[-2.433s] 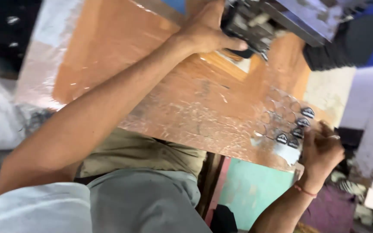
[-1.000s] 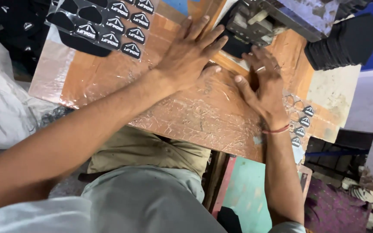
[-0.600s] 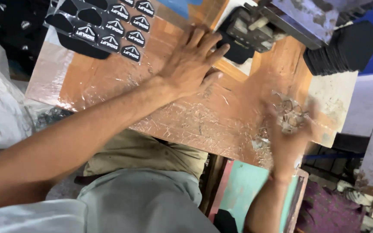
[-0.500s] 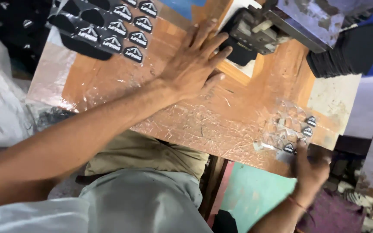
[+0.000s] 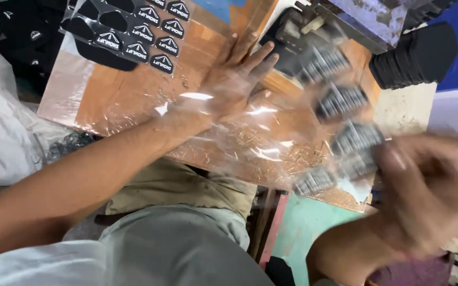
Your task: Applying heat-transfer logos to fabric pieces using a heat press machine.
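Note:
My left hand (image 5: 237, 79) lies flat, fingers spread, on the wooden table (image 5: 117, 100), just short of a dark metal machine (image 5: 314, 26). My right hand (image 5: 430, 185), blurred by motion, is raised off the table's right end and grips the edge of a clear plastic sheet (image 5: 271, 143). Several black labels (image 5: 340, 100) with white marks are stuck on that sheet. It drapes across my left wrist and forearm. A second sheet of black labels (image 5: 144, 37) lies at the table's far left corner.
A stack of black pieces (image 5: 420, 53) sits on the right beside the machine. A white sack (image 5: 1, 132) and dark items lie left of the table. Teal floor (image 5: 303, 228) shows below the table edge, above my lap.
My right hand left the table's middle, reached the labels at the right edge, and now lifts their clear sheet up over my left arm. The left hand stayed flat.

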